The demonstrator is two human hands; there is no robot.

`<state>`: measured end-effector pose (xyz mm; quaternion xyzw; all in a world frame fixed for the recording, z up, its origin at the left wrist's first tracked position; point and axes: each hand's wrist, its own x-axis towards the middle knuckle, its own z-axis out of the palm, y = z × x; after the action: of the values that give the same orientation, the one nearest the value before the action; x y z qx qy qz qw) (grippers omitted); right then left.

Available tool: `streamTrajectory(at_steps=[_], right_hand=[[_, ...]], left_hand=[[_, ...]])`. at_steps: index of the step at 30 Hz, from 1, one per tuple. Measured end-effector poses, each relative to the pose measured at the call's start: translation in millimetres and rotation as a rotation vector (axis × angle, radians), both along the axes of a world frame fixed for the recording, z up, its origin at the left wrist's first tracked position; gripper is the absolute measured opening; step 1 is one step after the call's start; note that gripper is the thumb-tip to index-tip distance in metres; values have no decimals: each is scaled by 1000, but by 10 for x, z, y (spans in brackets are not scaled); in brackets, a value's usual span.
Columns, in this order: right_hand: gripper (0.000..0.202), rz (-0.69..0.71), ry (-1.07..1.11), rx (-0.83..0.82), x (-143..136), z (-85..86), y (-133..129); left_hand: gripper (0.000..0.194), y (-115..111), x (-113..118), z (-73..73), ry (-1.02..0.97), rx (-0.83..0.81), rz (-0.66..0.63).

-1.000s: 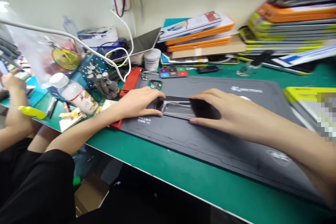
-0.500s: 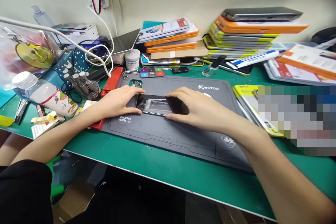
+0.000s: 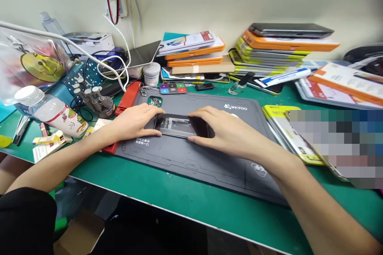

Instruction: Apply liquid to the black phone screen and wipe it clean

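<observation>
Phone (image 3: 179, 126) on mat (image 3: 185, 155); bottle (image 3: 66, 116) left

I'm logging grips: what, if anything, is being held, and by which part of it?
A dark, glossy, phone-like slab, gripped at both ends: the left hand spans its left end, the right hand its right end.

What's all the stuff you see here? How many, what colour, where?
phone-like device: 1, black, between the hands
mat: 1, dark grey, on the table
table: 1, green, beneath
tub: 1, white, behind mat
bottles: at least 2, clear, left
plastic bag: 1, clear, far left
cables: several, mostly white, left
stacked cases: many, orange, yellow, grey, by the wall
flat packs: several, yellow and white, right
small clutter: many, mixed colours, left
sleeve: 1, black, lower left
left hand: 1, bare, device's left end
right hand: 1, bare, device's right end
</observation>
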<state>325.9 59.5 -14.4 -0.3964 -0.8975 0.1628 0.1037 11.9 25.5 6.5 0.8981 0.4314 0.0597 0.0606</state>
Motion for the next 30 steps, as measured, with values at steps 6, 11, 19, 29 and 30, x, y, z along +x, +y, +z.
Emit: streamTrajectory(at_steps=[6, 11, 19, 29, 30], right_hand=[[59, -5, 2, -2, 0, 23, -7], [59, 7, 6, 25, 4, 32, -3], [62, 17, -17, -13, 12, 60, 18], [61, 38, -12, 2, 32, 59, 40], [60, 41, -9, 8, 33, 61, 40]], left_hand=[[66, 12, 2, 6, 8, 15, 28], [65, 16, -9, -9, 11, 41, 56], [66, 29, -21, -15, 5, 35, 47], [64, 25, -4, 5, 13, 40, 43], [64, 26, -7, 5, 10, 46, 42]])
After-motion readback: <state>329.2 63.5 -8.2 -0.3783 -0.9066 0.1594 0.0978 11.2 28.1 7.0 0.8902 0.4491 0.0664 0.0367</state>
